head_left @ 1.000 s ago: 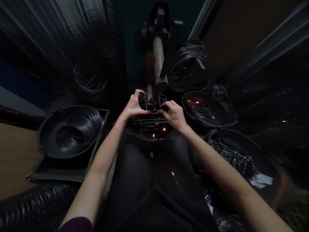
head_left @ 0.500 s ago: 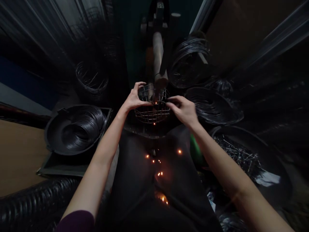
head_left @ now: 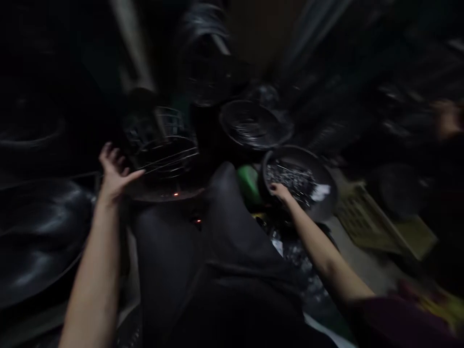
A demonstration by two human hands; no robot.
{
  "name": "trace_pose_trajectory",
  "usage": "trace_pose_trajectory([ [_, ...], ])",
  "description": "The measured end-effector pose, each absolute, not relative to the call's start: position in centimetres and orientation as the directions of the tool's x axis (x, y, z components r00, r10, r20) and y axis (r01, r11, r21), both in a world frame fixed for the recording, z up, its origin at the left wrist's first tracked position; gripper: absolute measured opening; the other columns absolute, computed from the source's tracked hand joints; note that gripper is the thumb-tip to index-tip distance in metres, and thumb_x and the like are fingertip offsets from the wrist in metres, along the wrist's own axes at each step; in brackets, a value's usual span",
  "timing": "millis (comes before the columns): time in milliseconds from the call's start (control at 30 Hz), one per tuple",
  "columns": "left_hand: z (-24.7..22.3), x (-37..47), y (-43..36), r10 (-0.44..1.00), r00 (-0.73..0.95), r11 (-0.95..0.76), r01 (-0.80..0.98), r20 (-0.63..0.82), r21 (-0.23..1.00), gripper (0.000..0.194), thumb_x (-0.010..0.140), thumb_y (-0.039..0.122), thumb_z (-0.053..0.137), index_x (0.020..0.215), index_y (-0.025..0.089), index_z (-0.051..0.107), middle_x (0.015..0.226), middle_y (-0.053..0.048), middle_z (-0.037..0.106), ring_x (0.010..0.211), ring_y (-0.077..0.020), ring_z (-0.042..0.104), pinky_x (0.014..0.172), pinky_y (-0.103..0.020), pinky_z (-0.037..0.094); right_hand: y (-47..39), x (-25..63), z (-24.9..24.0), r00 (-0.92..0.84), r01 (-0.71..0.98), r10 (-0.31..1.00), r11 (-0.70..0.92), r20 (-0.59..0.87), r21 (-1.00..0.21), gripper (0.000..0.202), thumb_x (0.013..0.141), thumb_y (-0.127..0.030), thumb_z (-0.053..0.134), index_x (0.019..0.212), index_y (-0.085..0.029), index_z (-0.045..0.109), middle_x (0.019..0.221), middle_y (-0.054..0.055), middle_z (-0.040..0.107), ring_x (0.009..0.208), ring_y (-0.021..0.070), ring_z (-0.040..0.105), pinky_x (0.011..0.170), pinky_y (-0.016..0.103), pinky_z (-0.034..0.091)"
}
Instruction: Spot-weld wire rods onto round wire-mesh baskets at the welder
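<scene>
The pan [head_left: 321, 169] holds metal pieces [head_left: 292, 178] that might prick the right hand [head_left: 280, 190], its fingers too blurred to tell. The wire basket [head_left: 173, 158], beside the left hand [head_left: 114, 173], could tip, those fingers being spread. 2 sparks [head_left: 176, 194] might burn.

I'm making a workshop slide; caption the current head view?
Spread left hand at a wire basket, right hand at a pan of small metal pieces.
</scene>
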State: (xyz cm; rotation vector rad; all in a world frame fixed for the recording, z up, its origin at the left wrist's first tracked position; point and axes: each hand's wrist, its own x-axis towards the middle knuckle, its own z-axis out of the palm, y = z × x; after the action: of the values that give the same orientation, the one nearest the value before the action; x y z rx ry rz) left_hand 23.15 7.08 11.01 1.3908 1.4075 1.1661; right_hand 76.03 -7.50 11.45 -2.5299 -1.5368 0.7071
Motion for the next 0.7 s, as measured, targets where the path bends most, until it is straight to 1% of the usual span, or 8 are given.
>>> trace_pose_trajectory([
  [33, 10.7, 23.1, 8.5, 0.999, -0.001, -0.04, 0.247, 0.041, 0.968, 0.134, 0.023, 0.058, 0.097, 0.135, 0.057, 0.023, 0.158, 0.004, 0.027, 0.146, -0.0368, 0.031, 0.113, -0.073, 0.027, -7.3, 77.2, 10.6, 0.446, 0.777, 0.815, -0.557, -0.369, -0.292, 0.03, 0.094, -0.041, 0.06, 0.106, -0.014, 0.065, 0.105, 0.005, 0.067, 0.094, 0.0173, 0.065, 0.086, 0.038, 0.055],
  [100, 9.9, 23.0, 10.6, 0.998, 0.038, -0.048, 0.25, 0.04, 0.967, 0.138, 0.012, 0.059, 0.095, 0.13, 0.067, 0.025, 0.151, 0.012, 0.037, 0.146, -0.0358, 0.032, 0.114, -0.073, 0.026, -7.2, 79.5, 9.1, 0.528, 0.711, 0.75, -0.647, -0.399, -0.274, 0.028, 0.095, -0.038, 0.06, 0.108, -0.014, 0.065, 0.107, 0.006, 0.068, 0.096, 0.0173, 0.066, 0.087, 0.038, 0.055],
  [200, 9.3, 22.9, 11.2, 0.997, 0.051, -0.063, 0.252, 0.052, 0.966, 0.129, 0.011, 0.062, 0.093, 0.121, 0.077, 0.027, 0.138, 0.022, 0.049, 0.145, -0.0318, 0.036, 0.115, -0.071, 0.03, -7.5, 81.5, 7.7, 0.595, 0.658, 0.706, -0.703, -0.385, -0.271, 0.031, 0.099, -0.034, 0.052, 0.12, -0.013, 0.063, 0.115, 0.008, 0.069, 0.099, 0.017, 0.066, 0.092, 0.038, 0.053],
  [300, 9.8, 23.2, 10.3, 0.992, 0.078, -0.114, 0.241, 0.098, 0.964, 0.123, 0.013, 0.065, 0.092, 0.116, 0.082, 0.027, 0.133, 0.028, 0.052, 0.145, -0.0297, 0.036, 0.114, -0.069, 0.032, -7.2, 82.1, 7.2, 0.621, 0.656, 0.698, -0.712, -0.357, -0.25, 0.037, 0.102, -0.031, 0.042, 0.129, -0.012, 0.06, 0.129, 0.012, 0.064, 0.115, 0.0164, 0.061, 0.103, 0.033, 0.045],
  [367, 10.3, 23.6, 9.9, 0.989, 0.082, -0.141, 0.238, 0.125, 0.961, 0.121, 0.014, 0.066, 0.091, 0.115, 0.083, 0.027, 0.131, 0.029, 0.053, 0.145, -0.0296, 0.037, 0.114, -0.069, 0.032, -6.2, 82.2, 6.8, 0.61, 0.666, 0.695, -0.71, -0.38, -0.229, 0.036, 0.098, -0.032, 0.05, 0.125, -0.013, 0.064, 0.128, 0.012, 0.066, 0.118, 0.0166, 0.06, 0.104, 0.027, 0.041],
  [500, 10.7, 23.9, 8.9, 0.989, 0.014, -0.144, 0.237, 0.145, 0.961, 0.115, 0.019, 0.058, 0.093, 0.109, 0.086, 0.028, 0.125, 0.029, 0.056, 0.138, -0.0301, 0.047, 0.112, -0.071, 0.033, -4.3, 82.2, 6.3, 0.617, 0.663, 0.651, -0.732, -0.441, -0.153, 0.033, 0.083, -0.033, 0.069, 0.106, -0.009, 0.072, 0.11, 0.015, 0.073, 0.102, 0.0209, 0.067, 0.09, 0.026, 0.048],
  [600, 10.7, 23.5, 7.7, 0.988, -0.009, -0.151, 0.218, 0.157, 0.964, 0.117, 0.021, 0.05, 0.095, 0.11, 0.085, 0.028, 0.123, 0.026, 0.057, 0.131, -0.0292, 0.053, 0.11, -0.068, 0.039, -4.3, 82.5, 6.5, 0.627, 0.681, 0.662, -0.722, -0.411, -0.121, 0.03, 0.081, -0.032, 0.069, 0.099, -0.009, 0.073, 0.098, 0.015, 0.074, 0.089, 0.021, 0.069, 0.079, 0.026, 0.05],
  [700, 11.3, 23.4, 6.6, 0.984, 0.001, -0.172, 0.221, 0.177, 0.96, 0.121, 0.019, 0.048, 0.097, 0.115, 0.08, 0.029, 0.126, 0.021, 0.056, 0.129, -0.0294, 0.053, 0.104, -0.065, 0.046, -5.1, 83.1, 7.1, 0.597, 0.746, 0.741, -0.653, -0.307, -0.128, 0.029, 0.084, -0.034, 0.062, 0.094, -0.009, 0.073, 0.083, 0.016, 0.073, 0.077, 0.0222, 0.069, 0.071, 0.03, 0.051],
])
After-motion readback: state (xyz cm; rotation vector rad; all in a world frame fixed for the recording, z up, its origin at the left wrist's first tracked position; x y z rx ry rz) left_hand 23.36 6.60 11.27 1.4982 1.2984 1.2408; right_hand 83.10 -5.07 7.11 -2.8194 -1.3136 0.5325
